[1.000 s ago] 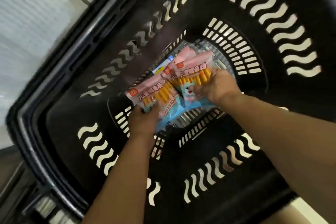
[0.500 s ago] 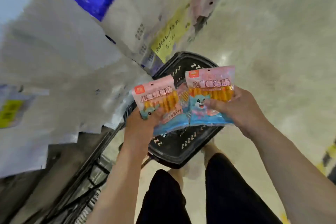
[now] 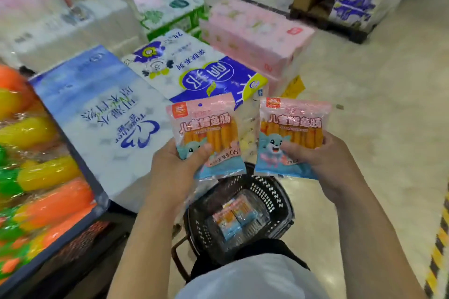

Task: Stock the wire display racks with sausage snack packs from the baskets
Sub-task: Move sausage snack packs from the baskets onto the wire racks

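My left hand point(image 3: 173, 167) grips a pink and blue sausage snack pack point(image 3: 206, 128) by its lower left corner, thumb across the front. My right hand point(image 3: 323, 160) grips a second sausage snack pack point(image 3: 291, 126) by its lower right side. Both packs are held upright, side by side with a small gap, well above a black plastic basket point(image 3: 279, 201) on the floor below. A few more sausage packs point(image 3: 233, 216) lie in the bottom of that basket. No wire display rack is in view.
Bulk tissue packs point(image 3: 104, 114) are stacked at left and ahead, with a pink carton point(image 3: 252, 34) behind them. Orange, yellow and green wrapped goods point(image 3: 36, 172) fill a shelf at far left. Open tiled floor point(image 3: 388, 80) lies to the right, with a yellow-black striped edge point(image 3: 439, 245).
Both hands have lifted the two packs out of the basket and raised them. The view swung up from inside the basket to the stacked goods, and the packs moved slightly apart.
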